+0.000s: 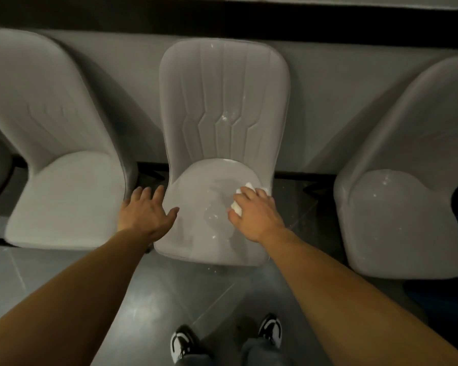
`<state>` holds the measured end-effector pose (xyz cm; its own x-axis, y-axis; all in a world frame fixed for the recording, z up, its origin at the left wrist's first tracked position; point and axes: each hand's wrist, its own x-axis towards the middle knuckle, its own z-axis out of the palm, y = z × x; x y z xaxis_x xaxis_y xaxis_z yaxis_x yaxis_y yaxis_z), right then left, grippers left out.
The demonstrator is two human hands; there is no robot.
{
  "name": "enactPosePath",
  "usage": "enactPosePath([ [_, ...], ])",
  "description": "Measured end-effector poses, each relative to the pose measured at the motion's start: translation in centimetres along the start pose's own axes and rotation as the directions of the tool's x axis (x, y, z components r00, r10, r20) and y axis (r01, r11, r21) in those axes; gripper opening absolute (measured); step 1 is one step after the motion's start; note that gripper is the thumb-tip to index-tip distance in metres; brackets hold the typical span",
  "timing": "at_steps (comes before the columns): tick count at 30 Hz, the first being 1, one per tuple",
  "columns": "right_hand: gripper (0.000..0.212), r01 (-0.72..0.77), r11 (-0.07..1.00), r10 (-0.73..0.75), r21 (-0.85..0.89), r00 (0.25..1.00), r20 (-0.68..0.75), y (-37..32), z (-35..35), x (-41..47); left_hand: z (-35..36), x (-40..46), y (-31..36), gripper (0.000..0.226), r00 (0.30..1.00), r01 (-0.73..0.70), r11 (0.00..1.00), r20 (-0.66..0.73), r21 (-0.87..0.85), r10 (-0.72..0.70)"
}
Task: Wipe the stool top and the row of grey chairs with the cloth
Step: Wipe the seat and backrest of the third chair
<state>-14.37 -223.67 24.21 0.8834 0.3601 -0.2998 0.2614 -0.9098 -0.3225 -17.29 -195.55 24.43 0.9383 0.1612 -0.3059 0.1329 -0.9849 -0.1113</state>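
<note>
Chairs flanking cloth-pressed middle seat

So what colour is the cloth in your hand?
White. The cloth shows best in the head view, bunched under the right hand.

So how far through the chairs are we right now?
In hand: the right hand presses the white cloth onto the middle chair seat, which shows wet streaks. The left hand rests open at its edge. The right chair still shows white specks, so it looks undone. The left chair looks clean but blurred. No stool is in view.
</note>
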Motion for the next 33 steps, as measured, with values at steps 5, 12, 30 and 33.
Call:
enactPosePath([
  [5,0.055,0.062,0.998,-0.061,0.018,0.998,-0.007,0.3,6.9,5.2,7.1,4.8,-0.4,0.086,0.999,0.053,0.998,0.000,-0.034,-0.053],
  [12,0.059,0.142,0.989,-0.142,-0.045,0.990,-0.003,1.0,20.5,14.8,21.4,11.4,0.3,0.097,0.985,0.174,0.968,0.051,-0.183,-0.167],
  [30,0.063,0.157,0.975,-0.194,-0.155,0.946,-0.258,2.8,25.4,34.0,29.6,26.5,0.3,0.072,0.849,0.311,0.800,-0.229,-0.513,-0.477],
  [33,0.061,0.266,0.946,-0.308,-0.185,0.914,-0.263,2.3,24.9,34.7,29.9,26.6,0.1,0.069,0.839,0.286,0.801,-0.266,-0.526,-0.474],
])
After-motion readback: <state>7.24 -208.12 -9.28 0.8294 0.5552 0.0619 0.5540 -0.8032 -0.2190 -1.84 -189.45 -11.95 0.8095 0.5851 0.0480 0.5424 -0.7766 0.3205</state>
